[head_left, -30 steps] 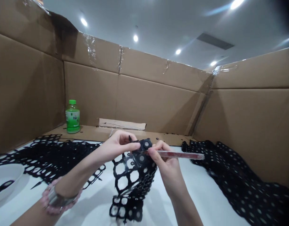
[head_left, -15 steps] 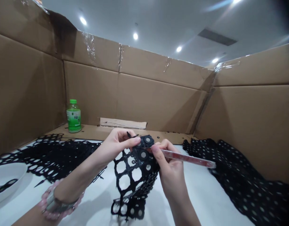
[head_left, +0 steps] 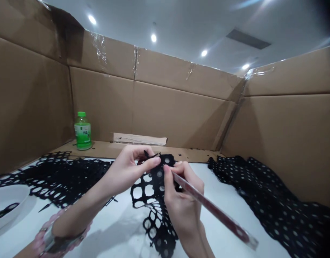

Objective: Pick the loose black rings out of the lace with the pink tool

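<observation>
In front of me hangs a strip of black, net-like fabric (head_left: 159, 211) with rows of round holes, some open and some filled with pale discs. My left hand (head_left: 135, 165) pinches its upper edge between thumb and fingers. A thin dark pointed scrap pokes out above that thumb. My right hand (head_left: 183, 193) grips a slim tool with a long translucent dark-red handle (head_left: 216, 208), which slants down to the right. The tool's working tip is at the fabric, hidden by my fingers, so its kind cannot be made out.
Black holed netting (head_left: 65, 175) lies on the left of the white table, beside a white bowl (head_left: 22, 195) with dark pieces in it. A larger dotted black cloth (head_left: 275, 200) is heaped at right. A green bottle (head_left: 83, 132) stands by the cardboard walls (head_left: 175, 107).
The tool's handle has swung from nearly level to sloping down toward me. My right hand has shifted left, nearer my left thumb, and the lower fabric has twisted.
</observation>
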The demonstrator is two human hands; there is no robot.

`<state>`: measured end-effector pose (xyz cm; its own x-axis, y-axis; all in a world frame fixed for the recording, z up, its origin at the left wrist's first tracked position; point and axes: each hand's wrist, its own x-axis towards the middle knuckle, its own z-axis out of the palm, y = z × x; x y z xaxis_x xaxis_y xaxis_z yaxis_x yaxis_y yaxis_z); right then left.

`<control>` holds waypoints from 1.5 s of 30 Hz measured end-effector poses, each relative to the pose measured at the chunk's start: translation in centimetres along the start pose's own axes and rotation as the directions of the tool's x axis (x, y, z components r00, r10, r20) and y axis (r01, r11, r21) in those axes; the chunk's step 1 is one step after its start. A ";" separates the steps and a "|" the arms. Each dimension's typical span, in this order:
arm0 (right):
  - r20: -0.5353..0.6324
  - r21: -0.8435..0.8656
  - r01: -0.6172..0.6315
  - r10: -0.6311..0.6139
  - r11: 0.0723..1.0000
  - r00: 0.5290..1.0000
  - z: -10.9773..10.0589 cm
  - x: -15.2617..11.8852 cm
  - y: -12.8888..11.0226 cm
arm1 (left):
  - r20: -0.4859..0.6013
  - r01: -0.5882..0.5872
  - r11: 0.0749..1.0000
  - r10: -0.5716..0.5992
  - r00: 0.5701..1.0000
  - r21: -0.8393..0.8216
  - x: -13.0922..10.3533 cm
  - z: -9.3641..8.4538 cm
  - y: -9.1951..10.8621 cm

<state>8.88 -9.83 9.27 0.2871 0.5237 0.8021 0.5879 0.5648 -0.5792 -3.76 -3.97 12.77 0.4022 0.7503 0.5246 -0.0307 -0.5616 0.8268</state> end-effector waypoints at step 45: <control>0.159 0.234 -0.266 0.234 0.935 0.959 -3.2 4.2 5.6 | 0.207 0.330 0.905 -0.281 0.937 -0.267 1.7 0.7 -3.8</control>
<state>15.78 -6.48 9.86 0.2928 0.7354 0.6111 0.2962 0.5379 -0.7892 -2.37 -0.79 10.36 0.5753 0.7885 0.2176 -0.1397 -0.1674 0.9759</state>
